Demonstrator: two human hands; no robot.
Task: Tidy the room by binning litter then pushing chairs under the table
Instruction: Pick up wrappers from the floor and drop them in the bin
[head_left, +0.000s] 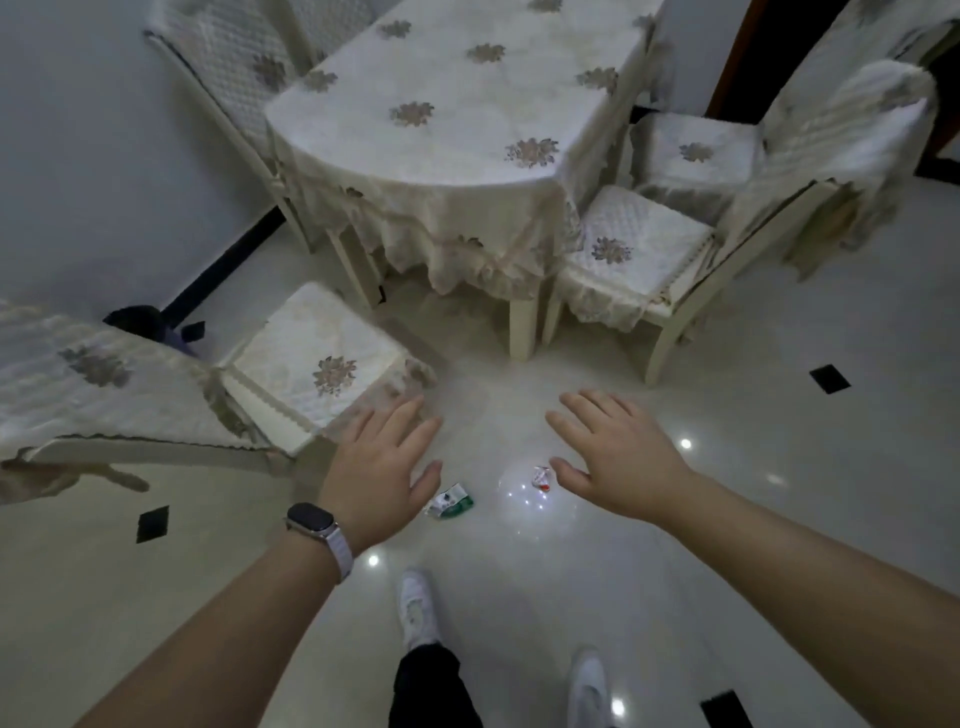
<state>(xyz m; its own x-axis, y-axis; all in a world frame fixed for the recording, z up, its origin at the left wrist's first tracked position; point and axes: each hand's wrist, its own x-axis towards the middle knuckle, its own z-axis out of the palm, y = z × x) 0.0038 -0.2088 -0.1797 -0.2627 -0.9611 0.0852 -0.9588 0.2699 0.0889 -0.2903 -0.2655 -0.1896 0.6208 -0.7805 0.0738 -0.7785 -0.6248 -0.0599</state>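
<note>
Looking at this one, nothing's picked up yet: the left grip, the one with the grey-strapped smartwatch on its wrist, and the right grip are both released, fingers spread and holding nothing above the glossy pale tiled floor. The litter lies on that floor between them: a crumpled green-and-white wrapper just by the left thumb, and a small crumpled white-and-red wrapper just by the right thumb. My worry is that scraps this light will skid on slick tile if a pinch lands off-centre. The white-and-red one also sits among bright light reflections, so it'd be easy to misjudge or miss. The pulled-out chair with the cream quilted flower-print cushion is close beside the left grip, so bending down could knock an arm or shoulder into it. Later on, the low lace fringe of the cream flower-print cloth on the desk could get trapped by a chair going in and drag the cloth. Same goes for the second cream-cushioned chair on the right. There's a dark shape by the wall behind the left chair. I can't tell if it's the bin, but if it is, that chair's in the way.
</note>
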